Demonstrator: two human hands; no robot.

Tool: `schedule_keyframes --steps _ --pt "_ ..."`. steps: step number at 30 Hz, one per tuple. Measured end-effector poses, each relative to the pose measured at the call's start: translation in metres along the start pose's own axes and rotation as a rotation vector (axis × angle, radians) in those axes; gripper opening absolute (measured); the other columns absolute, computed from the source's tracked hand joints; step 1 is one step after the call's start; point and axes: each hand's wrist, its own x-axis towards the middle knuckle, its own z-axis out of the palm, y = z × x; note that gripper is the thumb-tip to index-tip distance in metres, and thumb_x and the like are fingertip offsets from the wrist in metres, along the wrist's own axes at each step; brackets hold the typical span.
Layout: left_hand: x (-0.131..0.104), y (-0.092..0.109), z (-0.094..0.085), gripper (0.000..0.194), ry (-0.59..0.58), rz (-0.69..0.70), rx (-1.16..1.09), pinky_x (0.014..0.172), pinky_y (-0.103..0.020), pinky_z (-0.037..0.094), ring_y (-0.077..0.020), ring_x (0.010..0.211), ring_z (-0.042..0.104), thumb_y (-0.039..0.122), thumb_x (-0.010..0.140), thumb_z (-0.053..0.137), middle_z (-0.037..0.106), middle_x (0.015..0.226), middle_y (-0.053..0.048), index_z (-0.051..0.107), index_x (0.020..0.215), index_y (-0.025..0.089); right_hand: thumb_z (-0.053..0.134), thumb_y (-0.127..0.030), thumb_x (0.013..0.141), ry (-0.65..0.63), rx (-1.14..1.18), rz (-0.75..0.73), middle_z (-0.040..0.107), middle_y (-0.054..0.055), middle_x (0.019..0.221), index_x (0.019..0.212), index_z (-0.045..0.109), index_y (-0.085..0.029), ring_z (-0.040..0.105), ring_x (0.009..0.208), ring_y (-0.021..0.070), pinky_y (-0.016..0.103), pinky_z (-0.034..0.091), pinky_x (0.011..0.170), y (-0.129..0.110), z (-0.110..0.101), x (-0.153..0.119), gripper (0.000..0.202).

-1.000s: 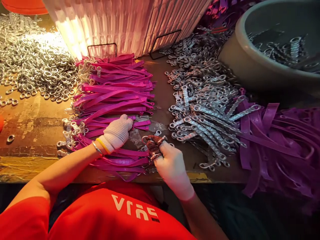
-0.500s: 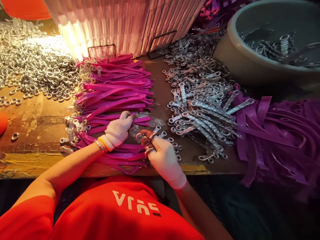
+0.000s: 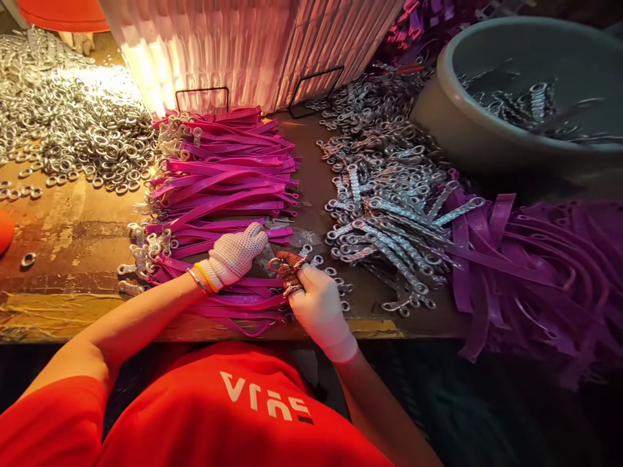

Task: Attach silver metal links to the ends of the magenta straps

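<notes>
My left hand (image 3: 238,253), in a white dotted knit glove, is closed with curled fingers above a row of purple straps (image 3: 224,165). One strap end (image 3: 281,233) lies just beyond its fingertips; what is in the fingers is hidden. Close by on the right, my right hand (image 3: 316,301) wears a thin white glove with brown knit covers on the fingers. Its fingers are closed, and a small ring (image 3: 274,264) shows at their tips; anything else inside is hidden. Metal ring-ended links (image 3: 341,279) lie beside and partly behind the right hand.
A heap of metal rings (image 3: 104,146) lies at left. Twisted metal links (image 3: 389,220) are piled at right, with more purple straps (image 3: 525,259) hanging over the edge. A grey tub (image 3: 452,123) stands behind them. A ribbed translucent panel (image 3: 243,58) rises at the back.
My left hand has shifted slightly to the right, nearer the strap end. The right hand has hardly moved and stays closed. The whole view has shifted a little.
</notes>
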Motion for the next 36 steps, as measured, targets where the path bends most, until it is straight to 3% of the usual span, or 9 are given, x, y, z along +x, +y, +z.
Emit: schedule_keyframes --steps 4,8,11,14,18,21,24,30,36 --pt "0.004 0.001 0.001 0.044 -0.030 -0.069 0.013 0.066 -0.032 0.051 -0.0227 0.085 0.069 0.014 0.095 0.035 0.054 0.129 -0.015 0.047 0.137 0.020 0.045 -0.014 0.087 0.021 -0.024 -0.038 0.076 0.011 0.096 0.108 0.072 -0.018 0.069 0.089 0.0258 0.035 0.054 0.080 0.000 0.001 0.001 0.034" --pt "0.006 0.002 -0.001 0.031 -0.061 -0.138 -0.067 0.067 -0.031 0.050 -0.0207 0.082 0.068 0.012 0.094 0.038 0.057 0.121 -0.014 0.061 0.114 0.017 0.045 -0.011 0.085 0.040 -0.044 -0.083 0.076 0.011 0.098 0.111 0.071 -0.017 0.069 0.090 0.0251 0.034 0.053 0.080 0.001 -0.001 0.001 0.037" --pt "-0.001 -0.003 -0.012 0.023 0.101 -0.131 -0.258 0.073 -0.030 0.048 -0.0202 0.087 0.065 0.012 0.092 0.045 0.064 0.106 -0.011 0.062 0.106 0.015 0.044 -0.009 0.083 0.043 -0.082 -0.090 0.075 0.010 0.093 0.111 0.071 -0.017 0.068 0.084 0.0242 0.033 0.053 0.075 -0.001 -0.004 -0.001 0.040" --pt "-0.017 -0.008 -0.027 0.019 0.224 -0.158 -0.540 0.066 -0.026 0.045 -0.0149 0.072 0.060 0.025 0.096 0.045 0.064 0.081 -0.004 0.061 0.093 0.015 0.043 -0.006 0.078 0.052 -0.109 -0.112 0.074 0.008 0.090 0.113 0.069 -0.018 0.066 0.081 0.0226 0.031 0.051 0.073 -0.008 -0.006 0.000 0.045" --pt "-0.042 -0.008 -0.035 0.032 -0.039 -0.242 -1.096 0.043 -0.021 0.031 -0.0082 0.044 0.042 0.044 0.095 0.048 0.050 0.055 0.004 0.057 0.082 0.017 0.044 -0.006 0.073 0.003 -0.205 -0.180 0.070 0.008 0.083 0.099 0.070 -0.016 0.062 0.073 0.0208 0.029 0.047 0.066 -0.022 -0.006 0.006 0.038" --pt "-0.054 -0.006 -0.028 0.037 -0.140 -0.294 -1.266 0.040 -0.020 0.026 -0.0076 0.040 0.037 0.053 0.092 0.051 0.045 0.050 0.006 0.055 0.082 0.017 0.046 -0.007 0.070 -0.071 -0.335 -0.220 0.068 0.008 0.079 0.081 0.068 -0.016 0.058 0.066 0.0191 0.028 0.041 0.061 -0.032 -0.005 0.010 0.027" --pt "-0.058 -0.004 -0.023 0.036 -0.119 -0.259 -1.195 0.043 -0.020 0.028 -0.0073 0.043 0.037 0.049 0.093 0.050 0.047 0.052 0.005 0.055 0.079 0.017 0.048 -0.007 0.068 -0.121 -0.453 -0.248 0.067 0.008 0.079 0.073 0.065 -0.017 0.054 0.060 0.0165 0.029 0.035 0.058 -0.041 -0.006 0.009 0.021" --pt "-0.059 -0.001 -0.019 0.018 0.090 -0.060 -0.728 0.070 -0.026 0.045 -0.0152 0.073 0.057 0.024 0.092 0.047 0.067 0.085 -0.006 0.061 0.088 0.014 0.051 -0.008 0.070 -0.128 -0.586 -0.276 0.070 0.009 0.086 0.071 0.065 -0.017 0.049 0.054 0.0140 0.031 0.028 0.055 -0.049 -0.012 0.005 0.017" --pt "-0.059 0.003 -0.002 0.035 -0.056 0.016 -0.390 0.075 -0.033 0.048 -0.0244 0.085 0.064 0.004 0.070 0.049 0.068 0.100 -0.014 0.061 0.102 0.013 0.049 -0.007 0.068 -0.118 -0.613 -0.185 0.071 0.010 0.085 0.070 0.066 -0.017 0.052 0.059 0.0165 0.030 0.030 0.056 -0.043 -0.007 0.004 0.020"
